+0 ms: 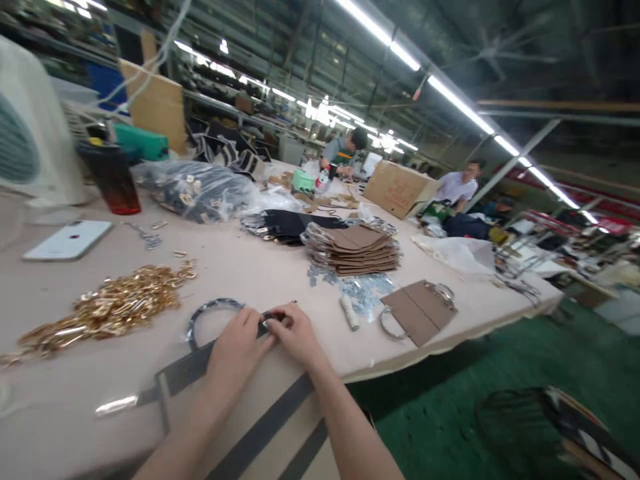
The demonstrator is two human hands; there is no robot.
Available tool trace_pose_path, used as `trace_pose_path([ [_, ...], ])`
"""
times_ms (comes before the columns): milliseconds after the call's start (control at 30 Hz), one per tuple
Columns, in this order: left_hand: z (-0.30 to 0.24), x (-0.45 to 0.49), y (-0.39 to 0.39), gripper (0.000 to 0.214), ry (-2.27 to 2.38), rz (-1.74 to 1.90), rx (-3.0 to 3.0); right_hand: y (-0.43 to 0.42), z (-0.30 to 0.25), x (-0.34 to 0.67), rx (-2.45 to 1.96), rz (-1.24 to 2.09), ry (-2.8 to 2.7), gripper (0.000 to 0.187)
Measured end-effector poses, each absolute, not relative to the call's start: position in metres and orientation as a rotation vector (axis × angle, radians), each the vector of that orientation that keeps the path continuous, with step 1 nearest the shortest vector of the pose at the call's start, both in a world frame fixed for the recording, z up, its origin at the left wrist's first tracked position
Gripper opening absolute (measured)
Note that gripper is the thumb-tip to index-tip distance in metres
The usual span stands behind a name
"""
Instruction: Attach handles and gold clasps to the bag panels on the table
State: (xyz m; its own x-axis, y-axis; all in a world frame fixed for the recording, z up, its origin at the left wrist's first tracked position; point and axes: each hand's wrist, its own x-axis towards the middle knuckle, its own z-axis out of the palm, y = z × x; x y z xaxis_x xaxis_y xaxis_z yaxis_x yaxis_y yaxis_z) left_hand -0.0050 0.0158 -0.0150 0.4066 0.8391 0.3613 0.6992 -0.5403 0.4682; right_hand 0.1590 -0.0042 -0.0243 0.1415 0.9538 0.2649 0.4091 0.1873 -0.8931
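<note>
A beige bag with dark stripes lies at the table's near edge, under my forearms. Its round dark handle, apparently wrapped in clear plastic, arches up to the left of my hands. My left hand is closed at the bag's dark top edge. Right beside it, my right hand pinches a short dark strap at the same edge, fingertips nearly meeting those of the left. What exactly lies between the fingers is partly hidden. A silvery-tipped strap sticks out to the left.
Gold metal fittings are heaped at left, near a white phone and dark cup. Brown panels are stacked ahead. A brown piece with rings and a white roll lie right. Two people work farther back.
</note>
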Motion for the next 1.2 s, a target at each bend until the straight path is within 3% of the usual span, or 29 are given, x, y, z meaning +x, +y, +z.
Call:
trace_pose_path([
  [167,-0.018,-0.004,0.019,0.032,1.340,0.812,2.446,-0.025,-0.018,0.202,-1.305,0.573,-1.081,0.035],
  [333,-0.016,-0.004,0.017,0.034,1.346,0.780,2.458,-0.049,-0.012,0.301,-1.602,0.156,-0.758,0.055],
  [500,-0.017,-0.003,0.017,0.031,1.339,0.813,2.450,-0.070,-0.025,0.366,-1.806,0.074,-0.848,0.049],
  [867,-0.015,-0.003,0.014,0.033,1.338,0.817,2.466,-0.064,-0.041,0.365,-2.003,0.046,-1.177,0.029],
  [1200,-0.017,-0.014,0.012,0.025,1.145,0.844,2.446,-0.064,-0.036,0.358,-2.008,0.017,-1.191,0.035],
])
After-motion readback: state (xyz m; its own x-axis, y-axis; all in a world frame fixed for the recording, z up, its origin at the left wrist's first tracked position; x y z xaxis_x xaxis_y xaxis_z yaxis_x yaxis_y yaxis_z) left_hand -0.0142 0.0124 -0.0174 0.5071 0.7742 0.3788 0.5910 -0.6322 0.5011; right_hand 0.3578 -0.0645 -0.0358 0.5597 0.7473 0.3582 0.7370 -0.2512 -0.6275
